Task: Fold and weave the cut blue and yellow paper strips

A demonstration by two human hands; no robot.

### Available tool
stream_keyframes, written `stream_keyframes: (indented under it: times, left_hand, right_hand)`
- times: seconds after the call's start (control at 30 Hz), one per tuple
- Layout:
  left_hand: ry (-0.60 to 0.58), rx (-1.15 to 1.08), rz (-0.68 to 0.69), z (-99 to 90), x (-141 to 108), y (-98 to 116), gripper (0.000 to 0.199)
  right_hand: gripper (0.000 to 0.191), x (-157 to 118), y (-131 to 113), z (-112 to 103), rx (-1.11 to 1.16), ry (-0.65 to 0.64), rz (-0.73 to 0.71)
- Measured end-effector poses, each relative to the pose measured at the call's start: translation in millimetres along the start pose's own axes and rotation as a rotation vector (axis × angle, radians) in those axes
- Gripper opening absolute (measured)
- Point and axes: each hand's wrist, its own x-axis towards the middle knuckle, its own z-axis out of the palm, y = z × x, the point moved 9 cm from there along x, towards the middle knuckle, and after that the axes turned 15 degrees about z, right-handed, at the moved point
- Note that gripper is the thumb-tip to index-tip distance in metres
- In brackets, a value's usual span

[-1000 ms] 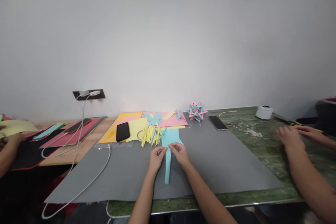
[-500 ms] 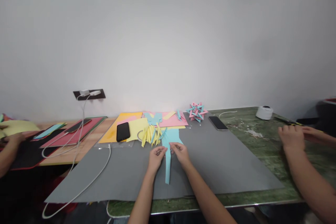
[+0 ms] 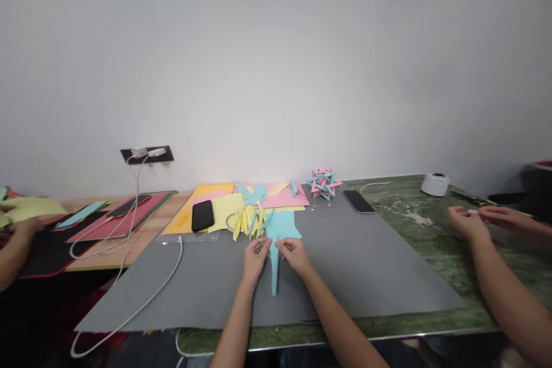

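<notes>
A light-blue paper strip (image 3: pixel 274 277) hangs toward me between my hands, over the grey mat. My left hand (image 3: pixel 256 256) pinches its left edge with thumb and fingertips. From the other side, my right hand (image 3: pixel 295 254) pinches the strip at about the same height. Just beyond my fingers lies a light-blue paper sheet (image 3: pixel 285 224). A pile of folded yellow paper strips (image 3: pixel 246 222) sits to its left, with a few blue pieces among them.
A pink-and-blue paper star ball (image 3: pixel 323 183) stands at the back, near a phone (image 3: pixel 359 202). Another black phone (image 3: pixel 202 216) rests on coloured sheets at left. A white cable (image 3: pixel 159 293) crosses the grey mat (image 3: pixel 366 276). Other people's hands (image 3: pixel 472 224) work at both sides.
The blue strip has turned and looks narrower, its lower end a little higher and further left. My right hand has shifted slightly left. At right, another person's hands have turned, showing something small and white.
</notes>
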Motion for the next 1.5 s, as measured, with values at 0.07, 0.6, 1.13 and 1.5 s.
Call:
stream_keyframes:
  times: [0.07,0.6,1.13,1.5]
  left_hand:
    - [-0.024,0.001,0.025,2.1,1,1,0.023]
    - [0.037,-0.002,0.011,-7.9,1,-6,0.021]
    - [-0.064,0.080,0.071,2.7,0,4,0.021]
    - [-0.082,0.090,0.088,4.9,0,4,0.021]
  right_hand:
    - [0.030,0,-1,-2,0.001,0.023,-0.012]
    - [0.034,0,-3,2,-0.069,0.044,-0.035]
    - [0.036,-1,-8,0,-0.145,0.071,-0.060]
    - [0.032,-1,-7,-10,-0.117,0.160,-0.075]
